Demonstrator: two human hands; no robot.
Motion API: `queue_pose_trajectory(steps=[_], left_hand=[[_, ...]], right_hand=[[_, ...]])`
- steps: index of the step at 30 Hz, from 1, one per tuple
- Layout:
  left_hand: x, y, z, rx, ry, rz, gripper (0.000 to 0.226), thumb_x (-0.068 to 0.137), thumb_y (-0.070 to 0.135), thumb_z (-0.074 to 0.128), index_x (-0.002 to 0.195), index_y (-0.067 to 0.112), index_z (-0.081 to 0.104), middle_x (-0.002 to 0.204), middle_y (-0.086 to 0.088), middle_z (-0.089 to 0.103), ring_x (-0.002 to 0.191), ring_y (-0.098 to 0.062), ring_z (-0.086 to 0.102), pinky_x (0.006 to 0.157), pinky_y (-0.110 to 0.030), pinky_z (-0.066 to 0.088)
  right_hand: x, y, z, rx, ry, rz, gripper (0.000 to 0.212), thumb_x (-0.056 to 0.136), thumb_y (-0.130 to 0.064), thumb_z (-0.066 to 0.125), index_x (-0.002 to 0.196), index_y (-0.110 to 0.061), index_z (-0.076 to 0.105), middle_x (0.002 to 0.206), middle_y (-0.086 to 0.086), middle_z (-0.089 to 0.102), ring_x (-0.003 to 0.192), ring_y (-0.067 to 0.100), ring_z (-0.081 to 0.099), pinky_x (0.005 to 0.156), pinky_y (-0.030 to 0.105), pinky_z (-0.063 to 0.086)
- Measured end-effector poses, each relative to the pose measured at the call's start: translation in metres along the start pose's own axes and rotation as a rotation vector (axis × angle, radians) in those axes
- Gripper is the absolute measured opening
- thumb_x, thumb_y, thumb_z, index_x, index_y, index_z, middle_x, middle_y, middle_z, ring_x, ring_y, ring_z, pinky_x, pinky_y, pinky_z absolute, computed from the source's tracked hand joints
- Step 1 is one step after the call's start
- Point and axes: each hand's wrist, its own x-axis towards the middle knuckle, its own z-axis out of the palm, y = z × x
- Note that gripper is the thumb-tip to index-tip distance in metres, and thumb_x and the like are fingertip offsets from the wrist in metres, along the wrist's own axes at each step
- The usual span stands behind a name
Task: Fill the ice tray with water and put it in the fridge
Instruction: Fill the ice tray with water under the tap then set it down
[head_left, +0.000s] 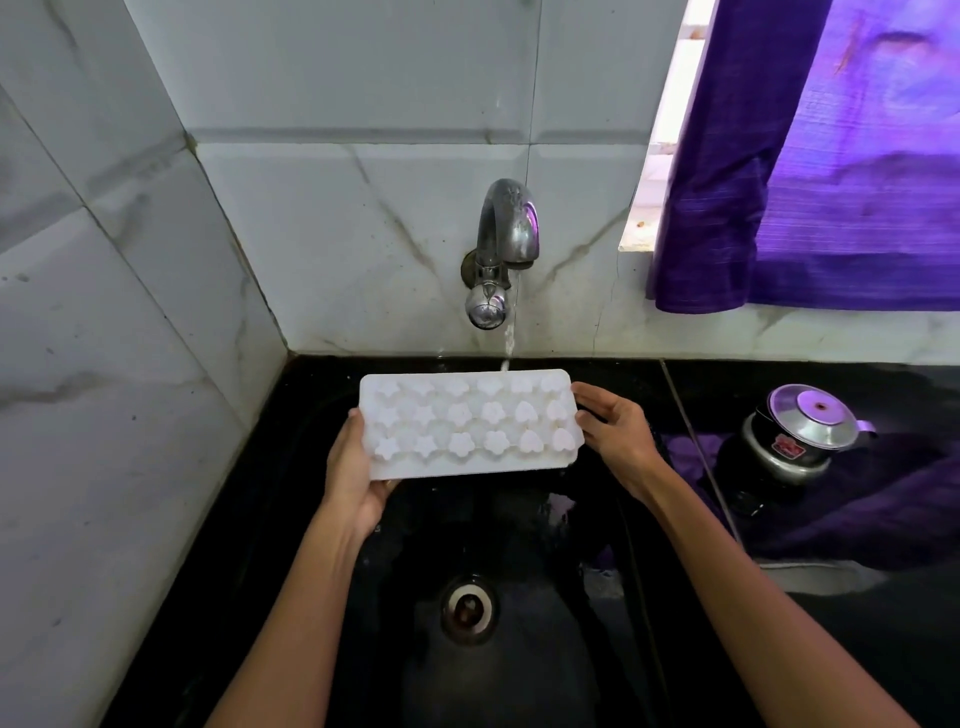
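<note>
— Where is the ice tray (470, 423) as you stand at the sink (519, 649)?

— You hold it level over the black basin, cavities up, its far edge under the tap (501, 249). A thin stream of water (508, 338) falls from the spout and meets the tray at the back rim, right of centre. The cavities are shaped as stars, flowers and hearts; whether any hold water yet cannot be told.

— And your hands?

— Your left hand (353, 473) has its grip closed on the tray's left short end, thumb along the edge and palm beneath the near corner. Your right hand (615, 431) pinches the right short end, fingers curled against the rim. Both forearms reach in from the bottom of the view.

— What else is in view?

— The drain (469, 609) sits below the tray, between your arms. To the right, on the dark desk (857, 649), stands a small pot with a metal lid (802, 436), well apart from the tray. Above it hangs a purple curtain (831, 156) against the grey tiled wall (130, 312)
</note>
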Motion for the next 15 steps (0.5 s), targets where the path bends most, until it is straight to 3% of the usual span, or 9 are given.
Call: queue_pose_trajectory(steps=[7, 10, 15], left_hand=[[-0.007, -0.023, 0.035, 0.018, -0.080, -0.081, 0.028, 0.101, 0.038, 0.037, 0.112, 0.023, 0.058, 0.105, -0.005, 0.068, 0.092, -0.022, 0.066, 0.068, -0.037, 0.055], [-0.007, -0.031, 0.049, 0.000, -0.119, -0.123, 0.032, 0.101, 0.038, 0.036, 0.118, 0.021, 0.057, 0.110, -0.008, 0.068, 0.096, -0.025, 0.066, 0.072, -0.039, 0.055], [-0.008, -0.040, 0.069, -0.002, -0.162, -0.146, 0.032, 0.101, 0.036, 0.036, 0.121, 0.021, 0.056, 0.116, -0.009, 0.066, 0.095, -0.023, 0.066, 0.069, -0.038, 0.056]], right_hand=[[-0.002, 0.010, -0.045, -0.008, 0.095, 0.011, 0.037, 0.092, 0.008, 0.050, 0.126, -0.001, 0.056, 0.123, 0.007, 0.062, 0.113, 0.020, 0.060, 0.099, 0.039, 0.048], [-0.004, 0.012, -0.064, -0.021, 0.117, 0.004, 0.036, 0.092, 0.007, 0.051, 0.126, -0.002, 0.056, 0.122, 0.006, 0.063, 0.110, 0.019, 0.061, 0.097, 0.036, 0.050], [-0.003, 0.014, -0.088, -0.010, 0.150, -0.011, 0.038, 0.091, 0.010, 0.050, 0.127, 0.000, 0.055, 0.120, 0.007, 0.062, 0.097, 0.012, 0.064, 0.077, 0.017, 0.055]])
